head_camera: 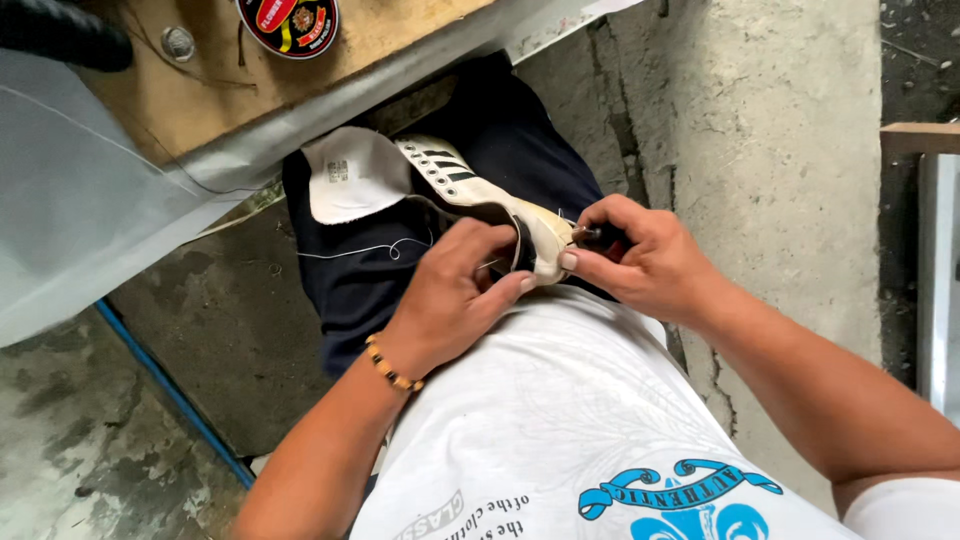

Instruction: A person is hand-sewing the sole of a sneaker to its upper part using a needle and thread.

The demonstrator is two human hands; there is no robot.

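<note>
Left hand [455,290] clasping white shoe upper [470,190] on lap, right hand [635,255] grip closed on what looks like a dark-handled awl [596,236]

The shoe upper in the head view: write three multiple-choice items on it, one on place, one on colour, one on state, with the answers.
1. Where does the shoe upper lie?
A. On the wooden bench
B. Over the person's lap
C. On the concrete floor

2. What colour are its stripes?
A. Dark
B. Red
C. Yellow

3. How is it handled?
A. Lying untouched
B. Held by one hand only
C. Gripped by both hands

Answers:
1. B, it rests on dark trousers below the bench edge.
2. A, dark stripes on the white side.
3. C, the left hand pinches its end, and the right hand presses a dark-handled tool to it.
</note>
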